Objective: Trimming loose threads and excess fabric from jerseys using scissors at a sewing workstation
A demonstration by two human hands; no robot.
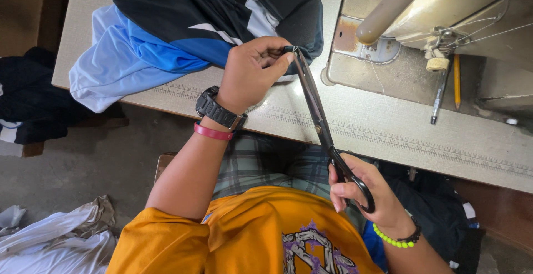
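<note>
Head view: long dark scissors point(322, 129)

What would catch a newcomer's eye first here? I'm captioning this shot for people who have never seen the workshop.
The long black scissors stand out, running diagonally across the table edge: the right hand grips the handles, and the left hand pinches fabric at the tips. Behind lies a blue, black and white garment; a cream sewing machine sits top right.

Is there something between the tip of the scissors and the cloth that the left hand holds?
Nothing visible. The scissors in the right hand reach with their tip right to the dark cloth edge pinched by the left hand fingers.
</note>
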